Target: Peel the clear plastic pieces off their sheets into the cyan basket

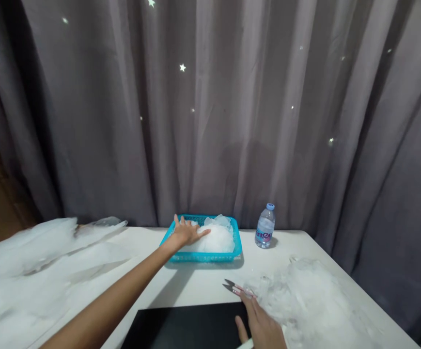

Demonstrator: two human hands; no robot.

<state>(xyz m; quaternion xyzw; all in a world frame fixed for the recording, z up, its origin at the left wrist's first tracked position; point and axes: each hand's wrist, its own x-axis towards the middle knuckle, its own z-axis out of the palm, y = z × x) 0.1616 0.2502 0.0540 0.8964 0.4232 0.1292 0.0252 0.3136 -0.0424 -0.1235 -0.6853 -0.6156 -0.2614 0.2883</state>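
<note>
My left hand (pixel 186 233) reaches over the blue plastic basket (pixel 203 258), fingers spread, resting on or just above the white fluffy, net-like material (pixel 219 238) inside. At the front of the table is my right hand (pixel 259 322), its thumb apart from its fingers. Its fingertips are at the pink handles of a small pair of scissors (pixel 234 287), whose blades point left and away from me. A pale stick-like thing (pixel 245 344) shows partly beneath that hand; the rest is hidden. Below the thumb lies a flat black board or sheet (pixel 188 327).
A loose heap of white, sheer material (pixel 315 300) lies on the right of the white table (pixel 195 286). Larger white sheets (pixel 50 261) spread over its left side. A water bottle (pixel 265 227) stands upright right of the basket. Grey curtains (pixel 213 121) hang behind.
</note>
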